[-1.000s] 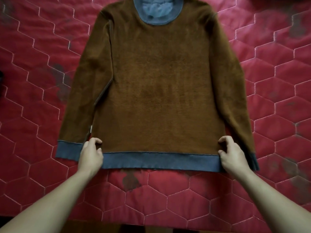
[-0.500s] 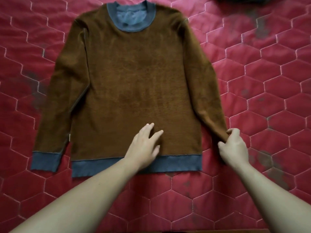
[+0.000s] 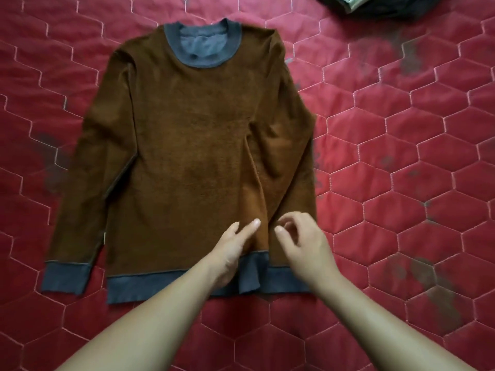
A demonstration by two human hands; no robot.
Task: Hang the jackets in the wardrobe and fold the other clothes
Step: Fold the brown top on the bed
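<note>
A brown sweater (image 3: pixel 187 145) with a grey collar, cuffs and hem lies flat on the red quilted bed (image 3: pixel 401 183), collar away from me. Its right sleeve is folded inward over the body, the cuff lying at the hem near the middle. The other sleeve lies straight along the left side. My left hand (image 3: pixel 233 247) rests flat on the lower body with fingers straight, next to the folded sleeve. Just right of it, my right hand (image 3: pixel 302 242) hovers over the folded sleeve with fingers loosely curled and nothing in them.
A dark heap of other clothes (image 3: pixel 375 5) lies at the top right edge of the bed. The quilt spreads open to the left and right of the sweater, with dark smudges in places.
My right hand carried the right sleeve inward across the sweater body and let it go. My left hand stayed pressed on the lower body. The view has shifted, showing more of the bed's top.
</note>
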